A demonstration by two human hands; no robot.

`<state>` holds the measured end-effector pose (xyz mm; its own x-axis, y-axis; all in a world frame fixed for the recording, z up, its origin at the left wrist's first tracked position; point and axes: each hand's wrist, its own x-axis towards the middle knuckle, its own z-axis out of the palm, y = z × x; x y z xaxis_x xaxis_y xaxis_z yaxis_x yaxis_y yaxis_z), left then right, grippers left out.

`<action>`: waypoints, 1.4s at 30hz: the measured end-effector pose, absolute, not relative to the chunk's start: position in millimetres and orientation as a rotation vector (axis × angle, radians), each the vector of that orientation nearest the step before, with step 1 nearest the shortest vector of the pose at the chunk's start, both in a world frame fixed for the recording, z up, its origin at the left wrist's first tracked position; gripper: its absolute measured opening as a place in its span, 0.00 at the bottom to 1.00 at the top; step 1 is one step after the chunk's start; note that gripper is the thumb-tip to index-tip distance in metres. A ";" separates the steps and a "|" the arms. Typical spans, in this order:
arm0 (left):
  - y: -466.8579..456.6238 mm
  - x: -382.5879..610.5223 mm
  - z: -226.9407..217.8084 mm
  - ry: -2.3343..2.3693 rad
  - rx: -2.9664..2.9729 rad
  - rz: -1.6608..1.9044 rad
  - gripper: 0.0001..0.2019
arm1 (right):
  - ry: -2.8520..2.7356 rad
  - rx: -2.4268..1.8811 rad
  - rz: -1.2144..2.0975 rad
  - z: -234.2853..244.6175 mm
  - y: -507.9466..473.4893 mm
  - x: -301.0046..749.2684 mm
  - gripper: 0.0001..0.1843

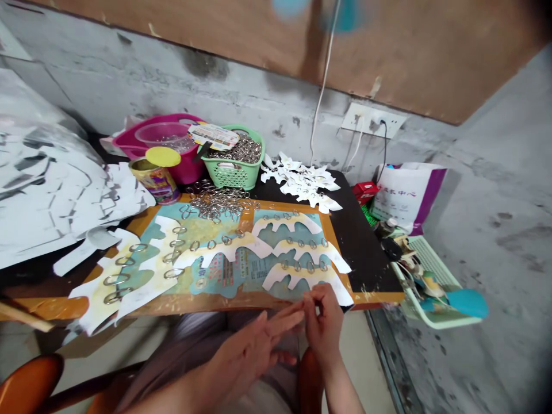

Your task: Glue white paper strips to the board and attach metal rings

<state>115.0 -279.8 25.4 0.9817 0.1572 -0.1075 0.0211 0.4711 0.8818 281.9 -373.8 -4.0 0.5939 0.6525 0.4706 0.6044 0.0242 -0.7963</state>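
My left hand [259, 345] is held above my lap at the table's front edge, fingers stretched out and apart, with nothing seen in it. Touching its fingertips, my right hand [321, 322] is curled in a pinch; anything between thumb and fingers is too small to see. Just beyond it lies a white scalloped cutout [276, 276] with metal rings along a yellowish band. Similar ringed cutouts [241, 244] cover the blue-green sheet [190, 276]. More stand at the left, including a larger-looking cutout [97, 287]. A heap of loose metal rings [219, 201] sits behind them.
Behind are a pink basket [149, 129], a green basket [230, 172] of metal pieces, and an open tin [156, 183]. White cutouts pile up at left [52, 195] and back right [308, 181]. A pale green tray [435, 270] and a paper bag [401, 192] stand right.
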 end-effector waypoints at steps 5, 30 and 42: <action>-256.2 124.5 9.7 0.667 2.143 0.514 0.20 | -1.018 -1.758 -0.214 -11.3 -381.2 297.0 0.16; -209.6 135.3 -6.6 0.719 1.553 0.527 0.08 | -1.303 -1.811 -0.024 -0.1 -318.8 275.7 0.08; -215.5 130.7 -5.1 0.700 1.583 0.544 0.09 | -1.517 -2.117 -0.162 7.5 -313.5 305.8 0.22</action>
